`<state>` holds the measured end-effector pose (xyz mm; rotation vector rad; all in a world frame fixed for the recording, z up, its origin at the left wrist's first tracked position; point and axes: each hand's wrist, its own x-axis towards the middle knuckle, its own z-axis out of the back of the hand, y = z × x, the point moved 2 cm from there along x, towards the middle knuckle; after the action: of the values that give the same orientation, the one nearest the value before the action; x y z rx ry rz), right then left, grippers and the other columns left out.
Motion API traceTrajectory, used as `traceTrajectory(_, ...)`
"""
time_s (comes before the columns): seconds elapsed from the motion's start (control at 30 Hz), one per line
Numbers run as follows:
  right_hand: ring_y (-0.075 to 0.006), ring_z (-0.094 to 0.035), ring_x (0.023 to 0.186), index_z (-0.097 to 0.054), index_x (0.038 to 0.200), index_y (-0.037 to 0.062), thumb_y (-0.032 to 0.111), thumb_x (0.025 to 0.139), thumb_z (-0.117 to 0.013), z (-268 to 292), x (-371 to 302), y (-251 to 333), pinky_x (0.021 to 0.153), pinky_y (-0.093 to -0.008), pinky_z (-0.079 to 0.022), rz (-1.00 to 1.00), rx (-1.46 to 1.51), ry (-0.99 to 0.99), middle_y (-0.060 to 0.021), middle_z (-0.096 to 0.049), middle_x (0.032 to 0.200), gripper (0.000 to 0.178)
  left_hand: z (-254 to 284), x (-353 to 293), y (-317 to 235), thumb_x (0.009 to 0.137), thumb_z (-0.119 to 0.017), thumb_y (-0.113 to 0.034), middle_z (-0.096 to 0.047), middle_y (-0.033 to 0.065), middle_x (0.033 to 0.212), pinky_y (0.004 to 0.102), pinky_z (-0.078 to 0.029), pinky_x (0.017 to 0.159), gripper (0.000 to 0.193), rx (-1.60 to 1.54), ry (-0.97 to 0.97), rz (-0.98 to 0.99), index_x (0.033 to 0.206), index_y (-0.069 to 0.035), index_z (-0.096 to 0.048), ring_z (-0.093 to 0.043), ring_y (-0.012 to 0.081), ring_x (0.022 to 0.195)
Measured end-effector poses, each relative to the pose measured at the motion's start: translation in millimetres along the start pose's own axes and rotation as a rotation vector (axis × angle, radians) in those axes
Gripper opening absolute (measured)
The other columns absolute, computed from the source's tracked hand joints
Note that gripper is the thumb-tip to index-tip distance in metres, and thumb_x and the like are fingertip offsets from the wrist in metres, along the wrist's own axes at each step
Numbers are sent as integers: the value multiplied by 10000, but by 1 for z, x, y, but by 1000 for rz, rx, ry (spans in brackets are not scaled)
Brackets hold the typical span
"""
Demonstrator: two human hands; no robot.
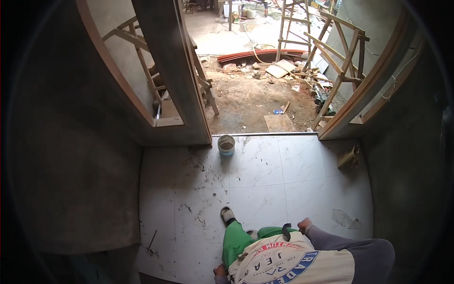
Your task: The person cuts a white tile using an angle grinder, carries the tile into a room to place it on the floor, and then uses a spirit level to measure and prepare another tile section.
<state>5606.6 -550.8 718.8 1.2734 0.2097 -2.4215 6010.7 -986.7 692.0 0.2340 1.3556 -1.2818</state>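
Note:
My right hand (305, 225) hangs out past my right hip, above the pale tiled floor (255, 199). Its fingers look curled in, and nothing shows in them. Low at the lower edge, my left hand (220, 271) is beside my green trouser leg (235, 244); it is small and dark there, and its fingers are hard to make out. Neither hand visibly touches an object. On the tiles ahead, near the doorway, stands a bucket (226, 146) with greyish contents. A thin, dark long-handled tool (152, 242) lies on the floor to my left.
Grey walls (71, 180) close in on both sides. A metal strip (269, 134) edges the doorway; beyond it lies dirt with rubble, boards and wooden trestles (343, 61). A brown container (349, 157) sits by the right wall, near a grey flat scrap (345, 218). Dark crumbs litter the tiles.

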Motion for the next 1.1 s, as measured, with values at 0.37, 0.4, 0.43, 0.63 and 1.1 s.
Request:
traceTrajectory(0.37, -314, -749, 974, -765, 918, 87, 261, 809, -718, -34, 54, 76, 838, -496, -560, -548, 943, -157, -184, -762, 1027, 211, 108, 261, -379, 939, -674, -172, -681, 257, 1138, 413, -576, 653, 398, -437, 164, -116, 1238, 77, -593, -716, 381, 918)
traceTrajectory(0.4, -318, -747, 977, -766, 926, 90, 266, 811, -714, -25, 51, 78, 844, -496, -556, -559, 938, -153, -184, -762, 1027, 216, 97, 271, -410, 951, -659, -180, -697, 229, 1087, 381, -566, 619, 364, -394, 172, -166, 1221, 60, -614, -717, 339, 878)
traceTrajectory(0.43, -321, -745, 980, -766, 933, 94, 271, 814, -710, -16, 47, 79, 850, -496, -552, -565, 937, -151, -183, -762, 1028, 221, 79, 284, -447, 962, -645, -187, -712, 200, 1036, 349, -555, 586, 333, -351, 179, -220, 1203, 42, -636, -717, 298, 839)
traceTrajectory(0.63, -341, -734, 999, -772, 978, 114, 299, 829, -686, 1, 46, 60, 883, -498, -528, -517, 753, -51, -178, -760, 1029, 252, -109, 260, -647, 1001, -609, -266, -740, 121, 1086, 229, -523, 628, 360, -100, 289, -405, 1238, 3, -644, -725, 161, 871)
traceTrajectory(1.1, -292, -723, 701, -709, 977, -1, 237, 925, -625, 334, 298, -85, 592, -451, -602, -643, 1827, -113, -155, -733, 864, 258, -246, 313, -650, 962, -573, -144, -734, 143, 960, 437, -579, 712, 134, 146, -58, 380, 986, -51, -667, -732, 286, 873)
